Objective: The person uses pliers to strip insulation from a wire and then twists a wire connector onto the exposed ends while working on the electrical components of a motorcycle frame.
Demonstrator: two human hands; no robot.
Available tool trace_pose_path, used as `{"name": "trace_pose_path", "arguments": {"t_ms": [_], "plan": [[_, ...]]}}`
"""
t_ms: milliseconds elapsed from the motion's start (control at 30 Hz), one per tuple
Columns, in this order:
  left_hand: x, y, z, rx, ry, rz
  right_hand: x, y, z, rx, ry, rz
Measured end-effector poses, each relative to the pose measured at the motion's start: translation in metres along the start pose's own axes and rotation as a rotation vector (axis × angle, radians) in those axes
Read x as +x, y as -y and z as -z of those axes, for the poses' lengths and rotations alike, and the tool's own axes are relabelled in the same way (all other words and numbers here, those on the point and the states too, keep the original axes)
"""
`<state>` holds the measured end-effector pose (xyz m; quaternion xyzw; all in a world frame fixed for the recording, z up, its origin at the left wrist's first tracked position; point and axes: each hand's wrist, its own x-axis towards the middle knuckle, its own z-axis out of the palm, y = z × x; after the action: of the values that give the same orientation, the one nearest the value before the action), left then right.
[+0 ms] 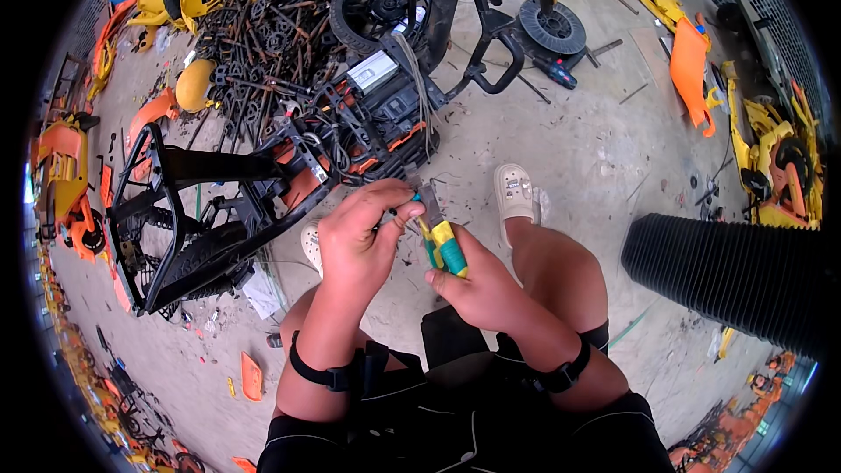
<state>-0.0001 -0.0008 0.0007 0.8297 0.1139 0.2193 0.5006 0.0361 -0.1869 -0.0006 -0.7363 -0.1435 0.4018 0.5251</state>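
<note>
"What did the right hand (480,287) have?"
"It was closed around yellow-and-green pliers (444,236), their jaws pointing forward."
"And the left hand (357,229)?"
"Thumb and fingers pinched a small piece (417,196) beside those jaws, too tiny to identify."
"Beyond them?"
"A black vehicle frame (219,166) lay ahead and leftward, near a heap of dark metal parts (280,26)."

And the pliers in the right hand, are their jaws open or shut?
Cannot tell. The right hand grips the pliers, but their jaws look too small and blurred, close beside the left hand.
</note>
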Motion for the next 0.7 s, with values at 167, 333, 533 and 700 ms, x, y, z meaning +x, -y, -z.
{"name": "trace_pose_path", "arguments": {"t_ms": [167,333,533,700], "plan": [[0.0034,0.0024,0.0022,0.052,-0.033,-0.136,0.0002,0.0051,-0.0009,0.016,0.012,0.005],[-0.0001,0.0009,0.0025,0.008,-0.027,0.011,0.0017,0.0065,-0.0001,0.060,0.041,-0.027],[-0.0001,-0.0001,0.0017,0.049,-0.016,-0.009,0.0056,0.0026,-0.0028,0.112,0.035,0.024],[-0.0045,0.0011,-0.0008,-0.045,-0.007,0.142,0.0074,0.0028,-0.0014,0.168,0.056,-0.013]]}}
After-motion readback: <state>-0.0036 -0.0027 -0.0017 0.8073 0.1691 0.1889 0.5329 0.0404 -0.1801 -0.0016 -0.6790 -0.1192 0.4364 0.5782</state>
